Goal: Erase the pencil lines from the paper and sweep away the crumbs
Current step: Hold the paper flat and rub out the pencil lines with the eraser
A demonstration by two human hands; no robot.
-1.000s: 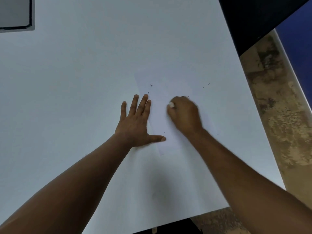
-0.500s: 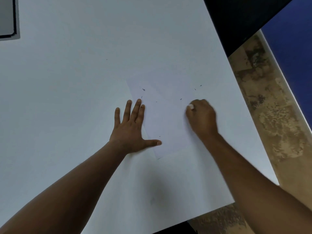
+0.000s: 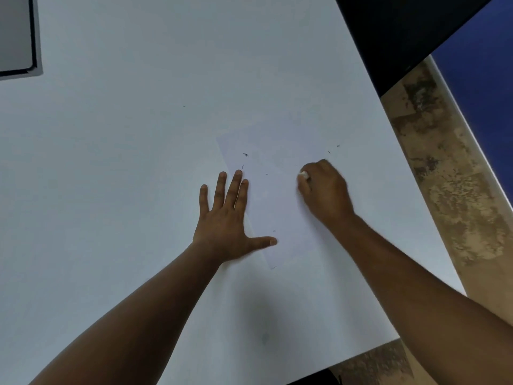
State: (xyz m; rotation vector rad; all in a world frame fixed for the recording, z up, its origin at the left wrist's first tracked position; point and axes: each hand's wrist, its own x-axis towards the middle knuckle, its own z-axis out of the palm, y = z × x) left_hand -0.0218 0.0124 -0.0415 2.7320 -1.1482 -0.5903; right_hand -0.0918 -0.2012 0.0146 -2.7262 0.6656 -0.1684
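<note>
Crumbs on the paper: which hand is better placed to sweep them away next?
Probably the right hand: it lies beside the crumbs, though its fingers grip the eraser. The left hand lies flat, pinning the paper.

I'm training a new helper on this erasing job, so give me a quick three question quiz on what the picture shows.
1. True or false: the left hand lies flat with straight fingers on the paper's left edge.
2. What does the right hand grip? A pencil, B eraser, C brush.
3. Fill in: dark crumbs lie on the paper and on the ___ beyond it.

Key: 1 true; 2 B; 3 table.
</note>
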